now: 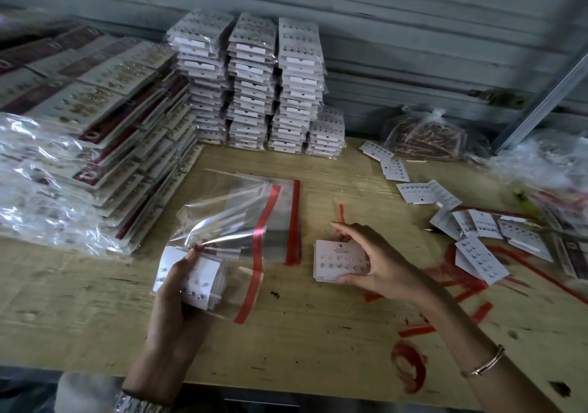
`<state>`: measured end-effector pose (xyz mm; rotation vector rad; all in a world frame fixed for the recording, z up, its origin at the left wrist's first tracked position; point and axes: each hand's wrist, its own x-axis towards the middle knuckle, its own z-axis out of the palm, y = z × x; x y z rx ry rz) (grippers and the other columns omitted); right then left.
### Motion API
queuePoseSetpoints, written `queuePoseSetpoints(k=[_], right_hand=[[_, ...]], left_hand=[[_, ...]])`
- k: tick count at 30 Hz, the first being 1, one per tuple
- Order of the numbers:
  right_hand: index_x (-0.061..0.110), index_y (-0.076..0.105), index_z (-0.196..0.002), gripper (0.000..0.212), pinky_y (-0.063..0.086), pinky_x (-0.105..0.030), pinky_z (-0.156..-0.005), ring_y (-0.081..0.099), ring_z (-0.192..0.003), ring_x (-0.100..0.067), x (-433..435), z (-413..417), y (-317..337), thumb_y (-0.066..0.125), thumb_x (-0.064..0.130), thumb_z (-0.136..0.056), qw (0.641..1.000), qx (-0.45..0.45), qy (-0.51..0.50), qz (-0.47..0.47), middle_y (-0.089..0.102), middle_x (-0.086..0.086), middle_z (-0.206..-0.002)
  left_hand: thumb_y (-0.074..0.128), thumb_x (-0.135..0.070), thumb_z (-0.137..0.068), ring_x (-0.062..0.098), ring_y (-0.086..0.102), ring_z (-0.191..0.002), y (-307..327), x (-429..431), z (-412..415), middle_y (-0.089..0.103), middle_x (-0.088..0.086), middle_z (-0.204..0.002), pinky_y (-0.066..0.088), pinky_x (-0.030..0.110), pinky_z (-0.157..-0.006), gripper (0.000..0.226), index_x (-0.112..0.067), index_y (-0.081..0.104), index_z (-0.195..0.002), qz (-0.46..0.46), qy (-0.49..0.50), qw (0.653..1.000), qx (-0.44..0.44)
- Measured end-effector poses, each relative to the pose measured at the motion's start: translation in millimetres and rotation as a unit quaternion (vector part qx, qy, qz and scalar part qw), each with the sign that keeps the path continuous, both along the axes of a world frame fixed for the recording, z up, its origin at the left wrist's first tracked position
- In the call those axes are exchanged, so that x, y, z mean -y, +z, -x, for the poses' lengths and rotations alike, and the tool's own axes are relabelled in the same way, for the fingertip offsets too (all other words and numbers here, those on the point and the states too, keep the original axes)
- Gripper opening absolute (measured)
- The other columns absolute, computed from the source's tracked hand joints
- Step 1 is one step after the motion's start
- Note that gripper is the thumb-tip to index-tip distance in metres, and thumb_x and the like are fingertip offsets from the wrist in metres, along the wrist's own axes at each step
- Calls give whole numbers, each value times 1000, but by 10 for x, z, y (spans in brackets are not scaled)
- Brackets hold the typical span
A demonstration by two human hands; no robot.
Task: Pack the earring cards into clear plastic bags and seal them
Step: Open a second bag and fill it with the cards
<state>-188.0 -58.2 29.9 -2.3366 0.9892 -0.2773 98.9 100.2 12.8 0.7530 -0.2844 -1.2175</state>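
My left hand (176,291) grips a small bundle of white earring cards (203,280) together with a clear plastic bag (229,221) that has a red seal strip; the cards sit at the bag's near end. My right hand (378,261) holds a short stack of earring cards (337,261) on the wooden table (318,349), thumb at the near edge and fingers over the far edge. Flat empty bags (286,221) with red strips lie between my hands.
Tall stacks of bagged cards (254,85) stand at the back. Larger carded packs (105,120) pile up at the left, partly under clear wrap. Loose earring cards (471,231) are scattered at the right, with plastic bundles (426,136) behind them.
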Motion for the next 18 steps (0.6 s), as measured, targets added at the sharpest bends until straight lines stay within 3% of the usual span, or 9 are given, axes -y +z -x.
queuePoseSetpoints(k=[5,11,18], right_hand=[[47,24,-148,91,26,-8,-97,29,-121,16,-5,-31,-12,81,41,-77,1000,-17,-1,22,28,53,-118],[50,22,-147,90,35,-25,-106,35,-124,3,-17,-16,8,79,46,-77,1000,-7,-10,10,34,37,-128],[46,21,-149,91,35,-32,-109,38,-124,-4,-11,-27,-22,77,49,-77,1000,-16,-6,22,42,25,-130]], left_hand=[[50,-19,-98,23,68,-86,-10,4,-10,67,7,-99,60,37,-73,17,-14,65,-107,-3,4,1000,6],[49,-20,-100,22,69,-87,-15,1,-17,69,4,-99,59,37,-74,20,-17,69,-102,3,-2,1000,3],[48,-19,-100,22,67,-87,-14,9,-10,67,6,-101,59,37,-70,19,-16,66,-106,-3,1,1000,-1]])
